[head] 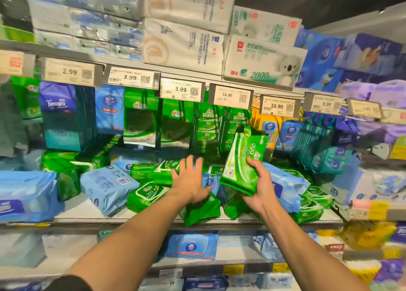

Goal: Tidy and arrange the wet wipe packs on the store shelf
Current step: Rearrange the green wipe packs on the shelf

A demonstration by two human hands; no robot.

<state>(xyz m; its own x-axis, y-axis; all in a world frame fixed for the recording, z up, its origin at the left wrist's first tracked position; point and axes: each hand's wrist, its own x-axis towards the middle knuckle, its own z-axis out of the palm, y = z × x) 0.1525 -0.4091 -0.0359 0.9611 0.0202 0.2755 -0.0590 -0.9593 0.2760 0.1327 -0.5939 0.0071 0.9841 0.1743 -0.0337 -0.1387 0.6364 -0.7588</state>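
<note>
Although a few packs at the back of the shelf [92,211] stand upright in rows under the price tags [180,89], most of the work looks undone. The front of the shelf is a loose heap: green wet wipe packs [149,194] lie flat, tilted or overlapping one another, mixed in with pale blue packs [108,187] that lean at odd angles, and one green pack hangs partly over the shelf's front edge.

The right hand [261,187] grips a green pack [241,165] and holds it lifted above the heap, tilted with its top toward the back row; thumb and fingers are curled round its lower end. The left hand [190,179] is spread flat, fingers straight, pressing down on the jumbled green packs in the middle of the shelf; it grasps nothing.

By my reading, the sorting is at an early stage. The lifted pack has yet to be given a place, and it probably belongs with the upright green packs [207,123] just behind it. What remains is to separate green from blue, stand or stack each kind squarely, and pull the overhanging pack back from the edge. The blue packs on the left and right ends of the shelf also look unsorted. The picture is blurred toward its borders, so I cannot judge the far ends well.
</note>
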